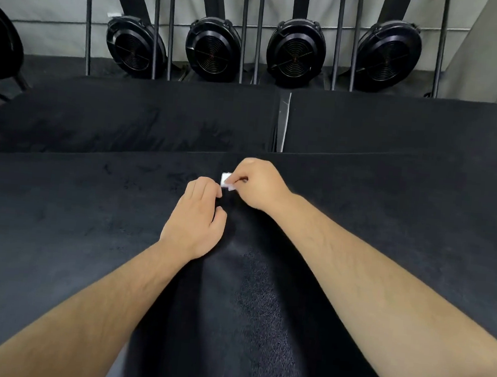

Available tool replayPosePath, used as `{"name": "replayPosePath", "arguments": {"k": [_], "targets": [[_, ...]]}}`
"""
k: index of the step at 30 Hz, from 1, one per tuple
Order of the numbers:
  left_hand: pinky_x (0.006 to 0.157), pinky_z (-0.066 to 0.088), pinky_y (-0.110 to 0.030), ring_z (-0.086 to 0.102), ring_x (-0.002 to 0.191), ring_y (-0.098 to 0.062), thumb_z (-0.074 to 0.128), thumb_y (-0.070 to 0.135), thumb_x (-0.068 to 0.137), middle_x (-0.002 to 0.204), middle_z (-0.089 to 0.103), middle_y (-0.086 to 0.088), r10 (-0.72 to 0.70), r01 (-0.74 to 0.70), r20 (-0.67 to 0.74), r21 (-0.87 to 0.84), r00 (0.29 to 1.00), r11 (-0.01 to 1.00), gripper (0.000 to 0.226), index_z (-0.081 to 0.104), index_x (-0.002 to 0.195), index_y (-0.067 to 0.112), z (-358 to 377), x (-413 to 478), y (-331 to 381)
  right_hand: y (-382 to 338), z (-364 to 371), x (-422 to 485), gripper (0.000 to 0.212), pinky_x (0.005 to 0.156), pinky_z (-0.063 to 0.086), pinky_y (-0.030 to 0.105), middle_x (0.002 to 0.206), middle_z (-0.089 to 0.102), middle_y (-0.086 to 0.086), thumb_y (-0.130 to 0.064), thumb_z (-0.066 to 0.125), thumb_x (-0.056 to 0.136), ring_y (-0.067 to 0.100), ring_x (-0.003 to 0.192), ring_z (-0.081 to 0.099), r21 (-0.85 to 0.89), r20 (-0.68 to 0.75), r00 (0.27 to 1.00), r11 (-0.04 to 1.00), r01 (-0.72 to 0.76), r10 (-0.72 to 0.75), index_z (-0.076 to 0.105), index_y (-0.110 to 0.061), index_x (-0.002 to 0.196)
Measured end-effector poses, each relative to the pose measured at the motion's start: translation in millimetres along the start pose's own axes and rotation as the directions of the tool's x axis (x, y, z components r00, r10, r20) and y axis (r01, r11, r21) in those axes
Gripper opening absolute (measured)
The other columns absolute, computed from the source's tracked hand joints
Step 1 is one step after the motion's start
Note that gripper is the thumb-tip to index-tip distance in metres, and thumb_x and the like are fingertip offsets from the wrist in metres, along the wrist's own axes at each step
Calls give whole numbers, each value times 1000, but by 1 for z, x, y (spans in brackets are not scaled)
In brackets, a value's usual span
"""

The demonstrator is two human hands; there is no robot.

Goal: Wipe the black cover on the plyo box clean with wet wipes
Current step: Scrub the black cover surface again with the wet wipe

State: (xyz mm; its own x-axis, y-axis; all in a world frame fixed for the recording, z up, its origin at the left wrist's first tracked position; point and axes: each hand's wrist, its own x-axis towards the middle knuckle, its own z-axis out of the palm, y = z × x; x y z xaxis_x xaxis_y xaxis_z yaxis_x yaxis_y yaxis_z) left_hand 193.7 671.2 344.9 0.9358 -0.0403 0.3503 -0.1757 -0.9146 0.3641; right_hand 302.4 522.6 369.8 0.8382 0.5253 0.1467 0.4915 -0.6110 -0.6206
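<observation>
As R hand (pixel 260 187) pinches wipe (pixel 226 180), L hand (pixel 198 217) near

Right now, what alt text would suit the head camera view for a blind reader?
A person's right hand pinches a small folded white wipe over a black cover, left hand close beside; rowing machine flywheels stand behind.

Bare left forearm (pixel 96 304) and right forearm (pixel 369 274), lightly haired, uncovered down to the frame's lower edge. Bare left hand (pixel 193 216) and right hand (pixel 259 186); nails seemingly short, too small to confirm.
</observation>
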Motion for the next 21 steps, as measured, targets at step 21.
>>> {"name": "replayPosePath", "arguments": {"k": [21], "targets": [[105,29,-36,37,130,-11,34,44,95,141,45,16,-88,74,100,136,991,988,45,52,133,28,-22,-74,17,-32,4,-81,25,96,51,31,112,65,-6,-7,61,94,16,104,61,-44,26,999,998,-40,42,79,-20,105]]}}
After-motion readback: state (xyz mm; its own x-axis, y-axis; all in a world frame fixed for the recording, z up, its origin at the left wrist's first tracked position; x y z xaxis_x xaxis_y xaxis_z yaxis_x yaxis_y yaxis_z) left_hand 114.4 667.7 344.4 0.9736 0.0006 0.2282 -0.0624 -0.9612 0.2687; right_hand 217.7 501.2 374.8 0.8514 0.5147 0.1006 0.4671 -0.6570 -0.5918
